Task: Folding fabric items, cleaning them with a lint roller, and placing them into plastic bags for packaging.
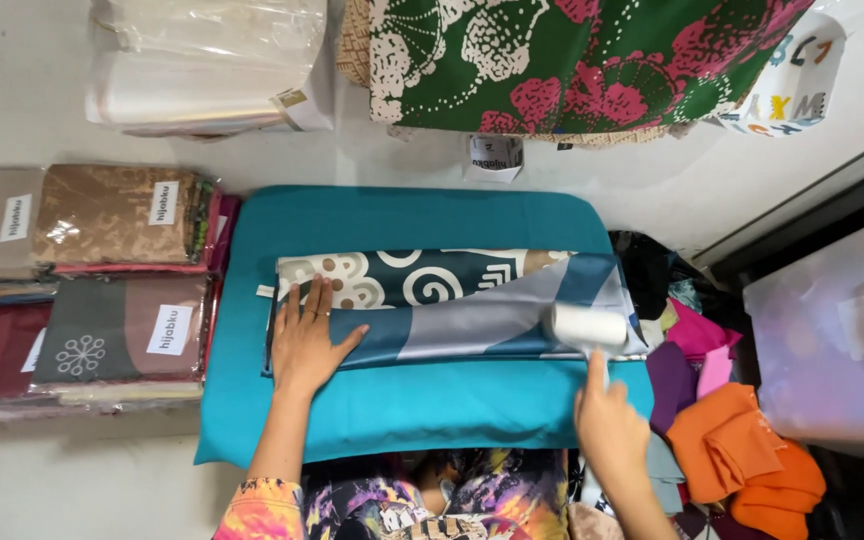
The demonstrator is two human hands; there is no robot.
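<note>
A folded patterned cloth (472,300) in dark teal, grey and cream lies on a teal padded board (402,410). My left hand (310,340) rests flat and spread on the cloth's left end. My right hand (607,425) grips the handle of a white lint roller (587,326), whose roll sits on the cloth's right end.
Stacks of packaged folded fabrics (102,290) lie to the left. A clear plastic bag (207,60) and a green and pink floral cloth (562,60) lie beyond the board. Orange, pink and purple cloths (742,440) pile at the right beside a translucent plastic bin (822,350).
</note>
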